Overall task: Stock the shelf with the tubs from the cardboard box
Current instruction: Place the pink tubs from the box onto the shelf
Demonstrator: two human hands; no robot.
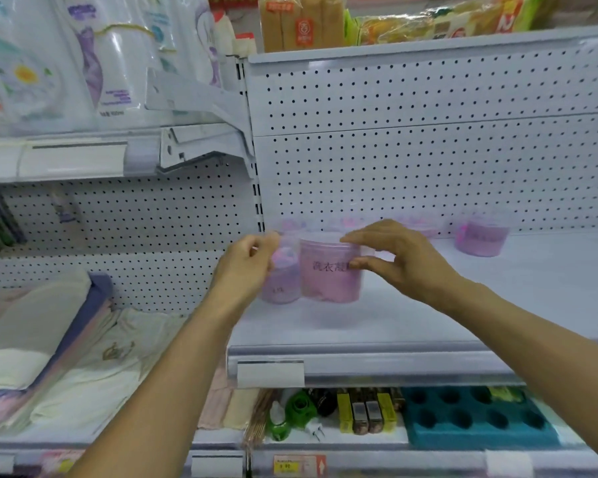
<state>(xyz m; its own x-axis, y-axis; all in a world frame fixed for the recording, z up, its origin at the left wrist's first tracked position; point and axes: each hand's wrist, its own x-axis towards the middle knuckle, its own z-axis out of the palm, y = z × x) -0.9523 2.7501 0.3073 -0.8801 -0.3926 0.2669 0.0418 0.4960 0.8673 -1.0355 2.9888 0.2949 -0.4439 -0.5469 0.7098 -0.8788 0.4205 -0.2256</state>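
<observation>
Two tubs (330,274) stand side by side at the shelf's (497,305) left end, a row of others (482,238) behind along the far wall.

White metal shelf (497,305), pegboard back panel (411,160). Two pink tubs (328,281) stand touching at its left front; a third pink tub (480,238) well apart, right rear. Blank label strip (270,372) on front edge.

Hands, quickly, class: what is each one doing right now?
Left hand: closed on the smaller tub.
Right hand: fingers and thumb pinching the bigger tub at its right side.
</observation>
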